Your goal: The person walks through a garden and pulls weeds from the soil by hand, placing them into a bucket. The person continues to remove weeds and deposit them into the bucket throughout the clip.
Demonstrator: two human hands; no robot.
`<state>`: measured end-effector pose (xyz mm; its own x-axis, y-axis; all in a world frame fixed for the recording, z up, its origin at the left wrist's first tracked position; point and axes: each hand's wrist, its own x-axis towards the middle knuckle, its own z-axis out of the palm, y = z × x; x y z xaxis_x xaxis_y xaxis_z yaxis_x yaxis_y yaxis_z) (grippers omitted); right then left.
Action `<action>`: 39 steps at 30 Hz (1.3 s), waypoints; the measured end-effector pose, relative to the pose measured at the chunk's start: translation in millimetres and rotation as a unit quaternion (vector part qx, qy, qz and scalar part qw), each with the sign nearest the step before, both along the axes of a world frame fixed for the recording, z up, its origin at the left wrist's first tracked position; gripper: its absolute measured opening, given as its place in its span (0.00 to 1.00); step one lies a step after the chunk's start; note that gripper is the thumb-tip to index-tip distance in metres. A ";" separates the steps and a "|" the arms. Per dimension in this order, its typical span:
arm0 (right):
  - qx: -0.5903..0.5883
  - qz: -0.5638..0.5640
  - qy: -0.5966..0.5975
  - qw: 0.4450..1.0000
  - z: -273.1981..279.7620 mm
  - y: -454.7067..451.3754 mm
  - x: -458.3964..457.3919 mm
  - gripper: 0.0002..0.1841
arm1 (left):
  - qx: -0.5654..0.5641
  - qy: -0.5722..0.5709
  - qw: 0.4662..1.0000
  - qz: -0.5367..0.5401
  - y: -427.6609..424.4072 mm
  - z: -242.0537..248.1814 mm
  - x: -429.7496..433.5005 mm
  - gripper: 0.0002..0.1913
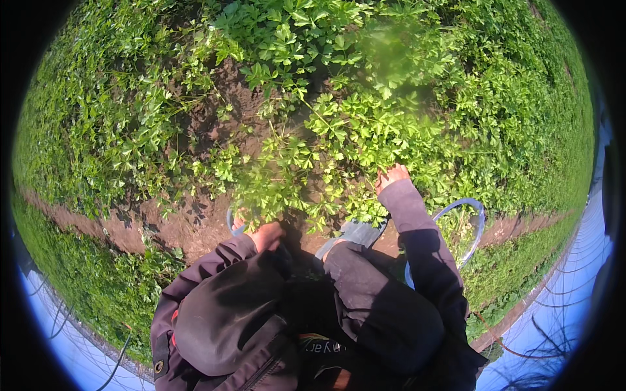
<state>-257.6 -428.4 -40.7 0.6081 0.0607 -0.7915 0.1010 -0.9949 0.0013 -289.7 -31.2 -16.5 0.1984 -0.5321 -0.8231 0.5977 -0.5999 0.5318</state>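
Leafy green plants (386,129) with lobed, parsley-like leaves grow thickly in front of me. My right hand (391,177) reaches in at the near side of the foliage, its fingertips partly hidden by leaves. Low down between my knees, my left hand (267,236) is curled around a loose bunch of leafy stems (266,195), whose leaves fan forward over my left foot. Leaves cover part of that grip. A grey-blue slipper (362,233) on my right foot rests on the soil below my right hand.
A pale bluish hoop or rim (481,220) stands beside my right forearm, with greenery visible through it. Bare brown soil (183,227) runs as a strip across the field at my feet. Another planted strip (112,278) lies behind it on the left.
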 end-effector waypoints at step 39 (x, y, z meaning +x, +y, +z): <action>0.110 -0.080 -0.004 0.991 19.1 30.9 14.8 0.15 | -0.056 -0.008 0.998 0.041 22.2 -43.9 -48.0 0.09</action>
